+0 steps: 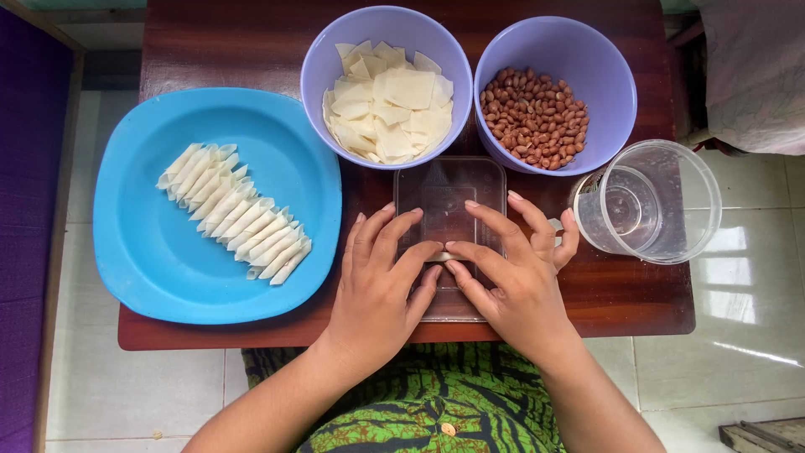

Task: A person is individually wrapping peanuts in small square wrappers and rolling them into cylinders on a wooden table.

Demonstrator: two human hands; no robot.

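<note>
- Two hands meet over a clear plastic lid (pixel 450 201) lying flat on the dark wooden table (pixel 251 42).
- Left hand (pixel 381 281) and right hand (pixel 511 273), fingers spread, fingertips pressed together on something small, too hidden to identify.
- Behind: bowl of pastry squares (pixel 387 88), bowl of peanuts (pixel 555 84).
- Left: blue plate (pixel 168 277) with rolled pastries (pixel 235 214).
- Right: clear cup (pixel 650 201).

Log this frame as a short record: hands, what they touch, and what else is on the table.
left hand: fingertips pressed on a small pale piece on the clear tray
right hand: fingertips on the same piece
blue plate: row of rolled wrappers
left bowl: flat wrapper squares
right bowl: peanuts
clear tub: on its side, right of tray
table: dark wood
</note>
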